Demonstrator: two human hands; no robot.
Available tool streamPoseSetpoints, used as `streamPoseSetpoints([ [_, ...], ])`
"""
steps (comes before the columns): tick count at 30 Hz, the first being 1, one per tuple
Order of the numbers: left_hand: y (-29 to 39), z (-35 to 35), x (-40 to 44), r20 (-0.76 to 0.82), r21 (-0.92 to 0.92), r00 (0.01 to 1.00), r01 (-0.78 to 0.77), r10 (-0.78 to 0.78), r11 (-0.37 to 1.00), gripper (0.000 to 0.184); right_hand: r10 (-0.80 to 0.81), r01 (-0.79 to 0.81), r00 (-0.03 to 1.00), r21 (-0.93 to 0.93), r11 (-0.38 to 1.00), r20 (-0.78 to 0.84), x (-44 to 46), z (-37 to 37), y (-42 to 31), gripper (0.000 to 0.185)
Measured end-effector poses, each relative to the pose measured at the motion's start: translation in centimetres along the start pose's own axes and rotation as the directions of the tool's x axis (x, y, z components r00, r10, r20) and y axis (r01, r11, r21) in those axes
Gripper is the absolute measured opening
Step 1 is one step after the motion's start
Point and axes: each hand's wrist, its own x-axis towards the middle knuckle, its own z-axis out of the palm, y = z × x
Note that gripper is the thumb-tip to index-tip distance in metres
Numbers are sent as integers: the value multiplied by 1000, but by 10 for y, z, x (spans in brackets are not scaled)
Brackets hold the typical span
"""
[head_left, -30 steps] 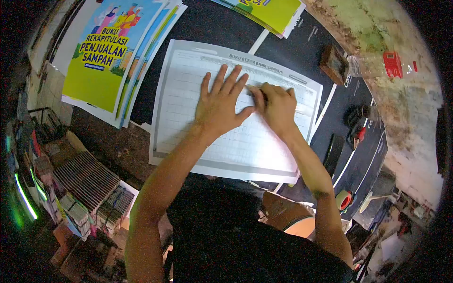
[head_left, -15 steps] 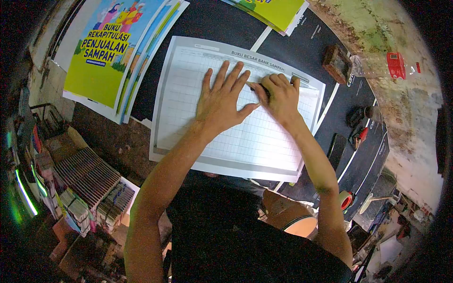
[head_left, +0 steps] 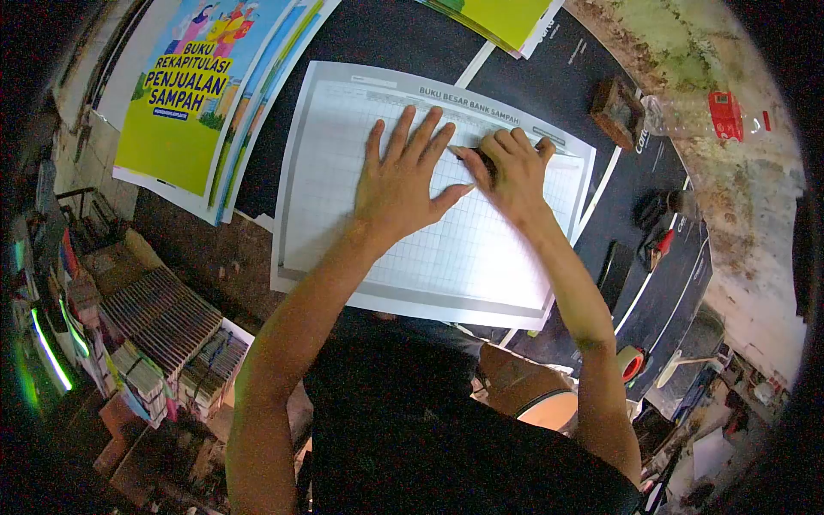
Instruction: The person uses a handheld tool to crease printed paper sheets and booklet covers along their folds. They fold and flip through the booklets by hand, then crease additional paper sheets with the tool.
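A large white sheet (head_left: 343, 266) with a printed grid and a grey border lies on the black table (head_left: 558, 94). My left hand (head_left: 403, 184) rests flat on its left-middle part, fingers spread and pointing up the page. To the right, my right hand (head_left: 511, 176) is closed over the upper part of the sheet, its thumb and fingers pinched together. A small pointed tip shows beside the thumb, but what the hand holds is mostly hidden.
Colourful printed covers (head_left: 172, 112) are stacked at the upper left, with more (head_left: 506, 21) at the top. Along the right lie a brown block-like tray (head_left: 618, 113), a dark phone-like object (head_left: 614, 275) and a tape roll (head_left: 631, 362). Bundled stacks (head_left: 159, 313) sit lower left.
My right hand has shifted slightly right, its fingers still drawn together. My left hand stays spread on the sheet. The view has moved a little.
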Motion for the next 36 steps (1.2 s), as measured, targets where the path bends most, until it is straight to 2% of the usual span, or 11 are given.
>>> streamPoseSetpoints([
  [8, 0, -2, 0, 5, -28, 1000, 6, -6, 1000, 80, -20, 18, 998, 51, 999, 58, 4, -2, 3, 27],
  [11, 0, 0, 0, 15, -19, 1000, 4, -4, 1000, 80, -13, 2, 991, 80, 997, 134, 2, -4, 2, 27],
  [17, -1, 2, 1, -4, -26, 1000, -5, 5, 1000, 80, 40, -40, 999, 7, 999, 28, -1, 0, 1, 29],
  [26, 0, -2, 1, 17, -56, 1000, 7, -6, 998, 81, 96, -95, 994, -21, 995, 49, 0, -2, -8, 31],
  [36, -1, -1, 1, 29, -33, 1000, 3, -2, 999, 82, 57, -59, 996, 32, 998, 61, 0, -2, -7, 31],
])
